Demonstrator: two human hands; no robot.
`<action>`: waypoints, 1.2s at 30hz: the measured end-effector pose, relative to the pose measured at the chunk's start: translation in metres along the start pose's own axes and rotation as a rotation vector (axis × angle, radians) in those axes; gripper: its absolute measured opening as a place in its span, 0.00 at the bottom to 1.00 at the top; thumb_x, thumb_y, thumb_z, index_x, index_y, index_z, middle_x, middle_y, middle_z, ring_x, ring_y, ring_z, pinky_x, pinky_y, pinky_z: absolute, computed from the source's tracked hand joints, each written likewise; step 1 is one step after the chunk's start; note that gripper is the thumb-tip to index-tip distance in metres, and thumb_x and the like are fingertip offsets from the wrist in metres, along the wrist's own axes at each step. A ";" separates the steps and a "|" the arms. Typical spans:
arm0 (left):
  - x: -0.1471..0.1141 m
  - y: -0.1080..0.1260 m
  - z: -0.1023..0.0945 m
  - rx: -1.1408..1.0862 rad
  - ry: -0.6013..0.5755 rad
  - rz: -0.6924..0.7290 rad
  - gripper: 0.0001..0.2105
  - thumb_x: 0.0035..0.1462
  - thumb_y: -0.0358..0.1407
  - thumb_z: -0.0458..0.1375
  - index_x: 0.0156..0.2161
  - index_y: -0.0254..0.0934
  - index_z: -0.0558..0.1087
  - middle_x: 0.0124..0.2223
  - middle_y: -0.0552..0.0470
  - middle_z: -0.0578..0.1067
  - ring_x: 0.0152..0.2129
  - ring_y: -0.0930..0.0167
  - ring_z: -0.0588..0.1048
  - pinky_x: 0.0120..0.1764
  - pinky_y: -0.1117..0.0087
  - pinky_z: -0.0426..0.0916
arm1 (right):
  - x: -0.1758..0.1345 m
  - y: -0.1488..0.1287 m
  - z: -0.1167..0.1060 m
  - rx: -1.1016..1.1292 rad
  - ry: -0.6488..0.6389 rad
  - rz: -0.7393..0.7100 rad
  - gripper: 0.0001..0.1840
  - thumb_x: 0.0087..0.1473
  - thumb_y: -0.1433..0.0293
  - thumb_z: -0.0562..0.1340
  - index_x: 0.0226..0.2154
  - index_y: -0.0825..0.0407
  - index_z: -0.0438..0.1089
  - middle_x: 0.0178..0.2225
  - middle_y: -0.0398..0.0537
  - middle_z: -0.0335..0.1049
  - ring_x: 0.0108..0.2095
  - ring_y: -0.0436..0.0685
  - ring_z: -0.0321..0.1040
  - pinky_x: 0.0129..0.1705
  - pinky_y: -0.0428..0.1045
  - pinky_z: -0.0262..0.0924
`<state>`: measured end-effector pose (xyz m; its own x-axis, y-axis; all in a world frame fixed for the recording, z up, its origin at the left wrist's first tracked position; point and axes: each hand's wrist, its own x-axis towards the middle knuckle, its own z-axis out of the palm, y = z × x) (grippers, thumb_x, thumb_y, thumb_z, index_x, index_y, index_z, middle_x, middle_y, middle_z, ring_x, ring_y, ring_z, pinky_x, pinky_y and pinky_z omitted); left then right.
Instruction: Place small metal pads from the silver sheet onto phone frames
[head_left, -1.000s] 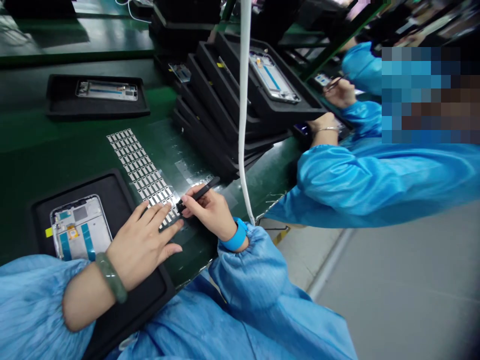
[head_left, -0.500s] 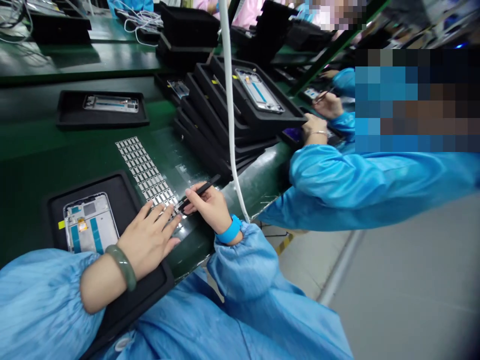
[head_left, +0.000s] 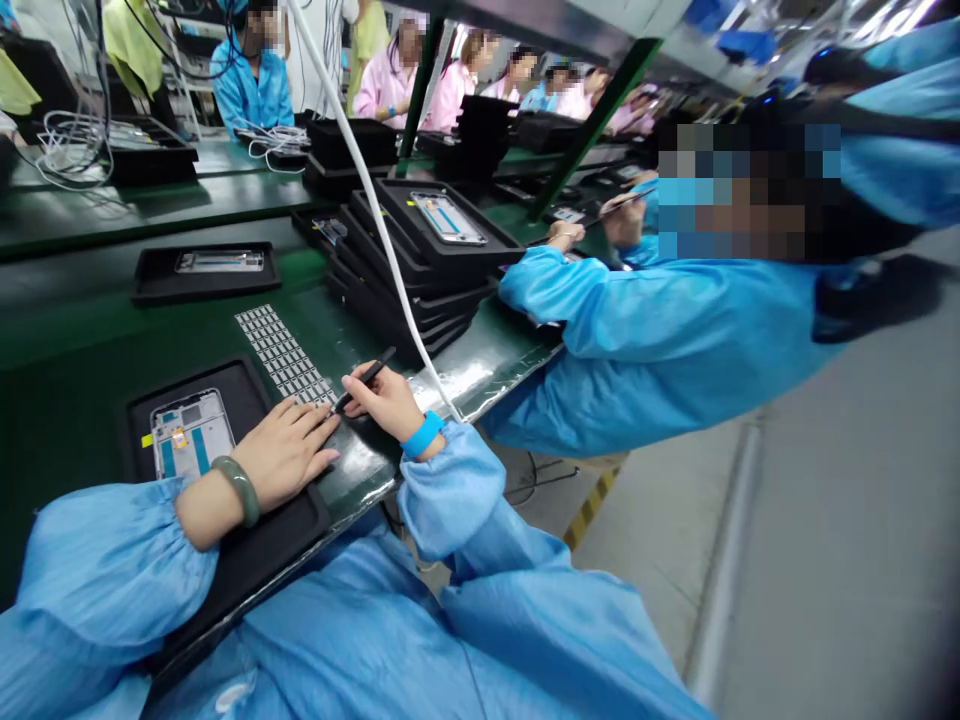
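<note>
We're on a factory assembly floor: green desk [head_left: 82, 360], stacked black trays [head_left: 457, 272], phone frame [head_left: 450, 218] on top, workers in pink smocks [head_left: 381, 84] lining the far side!

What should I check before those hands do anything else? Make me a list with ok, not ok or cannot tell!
1. Right hand has the black tool: ok, gripped between thumb and fingers.
2. Left hand is at the sheet of small pieces: ok, its fingertips are at the near end.
3. The tool's tip has caught a piece: cannot tell, too small to see.
4. Phone frame is in its black tray: ok.
5. The whole phone frame is in sight: not ok, the left arm blocks its lower part.
6. White cable is apart from the blue wristband: cannot tell, they look close.
</note>
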<state>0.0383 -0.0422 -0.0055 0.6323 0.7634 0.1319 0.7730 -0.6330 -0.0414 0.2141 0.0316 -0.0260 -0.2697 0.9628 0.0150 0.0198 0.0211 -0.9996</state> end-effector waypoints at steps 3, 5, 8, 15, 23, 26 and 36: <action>-0.002 -0.002 0.002 0.004 0.013 0.005 0.24 0.65 0.44 0.38 0.56 0.31 0.64 0.56 0.41 0.68 0.53 0.62 0.66 0.57 0.56 0.53 | 0.002 0.000 0.001 0.033 -0.047 -0.007 0.17 0.43 0.59 0.67 0.30 0.52 0.64 0.21 0.38 0.68 0.23 0.52 0.73 0.24 0.45 0.71; -0.002 -0.004 0.004 0.006 0.023 0.007 0.24 0.65 0.44 0.38 0.57 0.33 0.64 0.57 0.42 0.68 0.53 0.63 0.66 0.57 0.56 0.53 | 0.004 -0.001 0.001 0.067 -0.071 0.005 0.19 0.41 0.58 0.68 0.30 0.52 0.64 0.20 0.38 0.67 0.22 0.52 0.73 0.24 0.45 0.71; -0.003 -0.005 0.006 0.004 0.034 0.004 0.23 0.65 0.44 0.38 0.57 0.37 0.64 0.57 0.44 0.68 0.53 0.63 0.66 0.57 0.56 0.54 | 0.009 -0.003 0.000 0.120 -0.056 0.021 0.21 0.42 0.56 0.66 0.31 0.52 0.61 0.21 0.38 0.68 0.20 0.50 0.72 0.24 0.46 0.71; -0.002 -0.002 -0.001 -0.061 0.028 -0.025 0.20 0.63 0.45 0.43 0.54 0.43 0.67 0.56 0.46 0.68 0.52 0.64 0.66 0.57 0.54 0.54 | 0.012 -0.004 -0.001 0.146 0.004 0.056 0.21 0.41 0.56 0.67 0.31 0.53 0.62 0.21 0.38 0.67 0.19 0.48 0.71 0.22 0.43 0.69; 0.029 0.003 -0.009 -0.153 -0.007 -0.206 0.27 0.55 0.49 0.54 0.51 0.26 0.67 0.50 0.36 0.70 0.44 0.58 0.68 0.45 0.57 0.65 | 0.006 -0.016 -0.004 0.168 0.155 0.097 0.20 0.45 0.56 0.65 0.32 0.53 0.63 0.23 0.38 0.68 0.20 0.46 0.70 0.23 0.42 0.69; 0.037 0.008 -0.007 -0.178 -0.022 -0.205 0.20 0.56 0.44 0.55 0.47 0.31 0.71 0.51 0.42 0.71 0.42 0.59 0.68 0.43 0.58 0.65 | 0.002 -0.020 -0.004 0.169 0.190 0.098 0.19 0.45 0.56 0.65 0.32 0.53 0.63 0.24 0.39 0.69 0.20 0.47 0.70 0.23 0.43 0.69; 0.035 0.001 -0.003 -0.301 0.029 -0.292 0.11 0.60 0.36 0.50 0.41 0.44 0.76 0.46 0.55 0.76 0.38 0.66 0.70 0.38 0.62 0.66 | -0.011 -0.031 -0.008 0.171 0.123 0.084 0.17 0.46 0.57 0.65 0.29 0.53 0.63 0.22 0.40 0.69 0.17 0.47 0.68 0.20 0.43 0.66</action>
<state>0.0616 -0.0164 0.0021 0.3840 0.9150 0.1237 0.8670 -0.4034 0.2924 0.2241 0.0224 0.0050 -0.1545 0.9851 -0.0756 -0.1295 -0.0960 -0.9869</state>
